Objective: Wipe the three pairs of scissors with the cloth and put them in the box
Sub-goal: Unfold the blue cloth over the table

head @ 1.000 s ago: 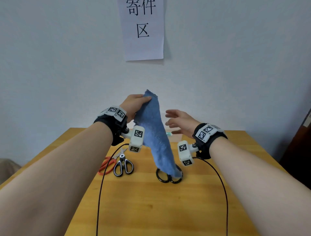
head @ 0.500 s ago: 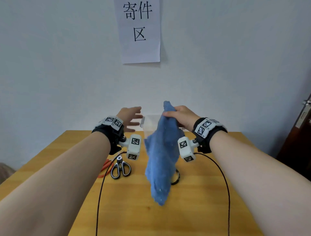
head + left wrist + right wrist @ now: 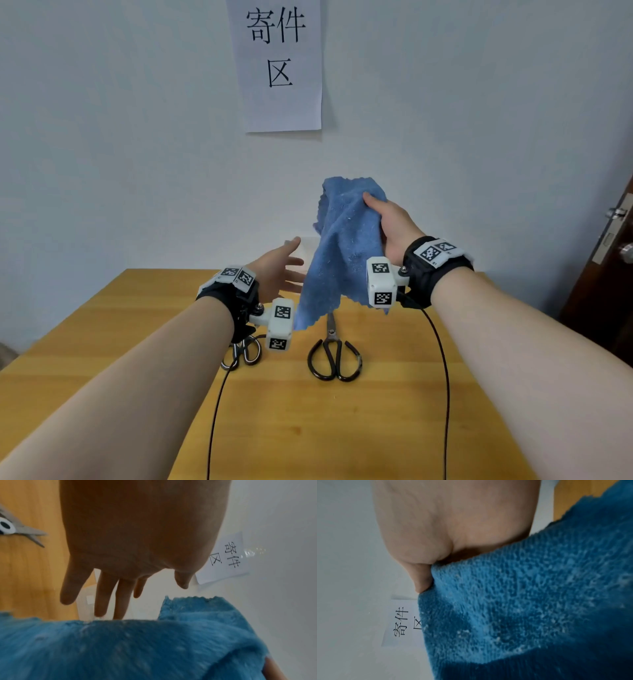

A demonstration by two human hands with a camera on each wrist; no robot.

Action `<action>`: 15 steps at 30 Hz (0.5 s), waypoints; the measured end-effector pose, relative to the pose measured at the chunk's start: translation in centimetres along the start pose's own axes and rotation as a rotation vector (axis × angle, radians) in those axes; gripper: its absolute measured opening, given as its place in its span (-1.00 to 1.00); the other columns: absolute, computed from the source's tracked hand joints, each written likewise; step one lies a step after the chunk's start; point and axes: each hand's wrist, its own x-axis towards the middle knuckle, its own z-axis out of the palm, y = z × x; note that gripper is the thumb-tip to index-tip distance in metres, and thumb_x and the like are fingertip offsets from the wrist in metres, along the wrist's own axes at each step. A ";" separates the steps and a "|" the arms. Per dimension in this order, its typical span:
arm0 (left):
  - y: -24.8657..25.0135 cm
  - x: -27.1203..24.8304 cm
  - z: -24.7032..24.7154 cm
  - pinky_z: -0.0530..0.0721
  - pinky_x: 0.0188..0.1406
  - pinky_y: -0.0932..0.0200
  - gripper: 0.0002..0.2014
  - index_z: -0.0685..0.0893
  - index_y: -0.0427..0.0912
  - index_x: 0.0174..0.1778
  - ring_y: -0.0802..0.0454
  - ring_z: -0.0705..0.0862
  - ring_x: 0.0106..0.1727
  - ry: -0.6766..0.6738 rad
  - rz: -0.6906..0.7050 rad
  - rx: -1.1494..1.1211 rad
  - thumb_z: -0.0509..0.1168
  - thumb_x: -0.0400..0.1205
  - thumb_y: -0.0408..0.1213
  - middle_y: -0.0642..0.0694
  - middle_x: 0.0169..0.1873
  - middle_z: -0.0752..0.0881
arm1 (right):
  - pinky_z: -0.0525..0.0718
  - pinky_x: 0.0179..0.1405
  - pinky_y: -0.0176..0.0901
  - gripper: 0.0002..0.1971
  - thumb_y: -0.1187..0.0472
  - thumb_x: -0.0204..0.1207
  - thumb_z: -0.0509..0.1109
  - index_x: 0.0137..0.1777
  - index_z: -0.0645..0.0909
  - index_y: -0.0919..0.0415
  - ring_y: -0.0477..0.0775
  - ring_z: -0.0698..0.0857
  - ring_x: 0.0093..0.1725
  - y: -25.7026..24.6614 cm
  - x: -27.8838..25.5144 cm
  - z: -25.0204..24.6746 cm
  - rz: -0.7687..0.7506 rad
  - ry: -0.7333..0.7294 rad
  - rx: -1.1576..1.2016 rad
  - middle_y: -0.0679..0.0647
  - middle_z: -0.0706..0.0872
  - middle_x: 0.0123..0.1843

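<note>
The cloth (image 3: 342, 246) has passed from the left hand (image 3: 279, 270), now spread empty beside it, to the gripping right hand (image 3: 390, 226); wiping can begin

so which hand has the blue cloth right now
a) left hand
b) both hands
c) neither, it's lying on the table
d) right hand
d: the right hand grips the blue cloth near its top, so it hangs above the table, while the left hand is spread beside it, holding nothing.
</note>
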 end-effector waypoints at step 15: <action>0.2 0.4 -1.2 0.82 0.00 -0.11 -0.73 0.82 -0.28 0.16 -0.21 0.82 0.06 0.348 0.177 -0.188 0.53 0.63 -0.19 -0.28 0.10 0.86 | 0.72 0.28 0.40 -0.25 -0.36 0.35 0.45 0.36 0.60 0.20 0.35 0.80 0.19 2.9 3.8 -3.5 0.102 0.245 -0.519 0.25 0.79 0.23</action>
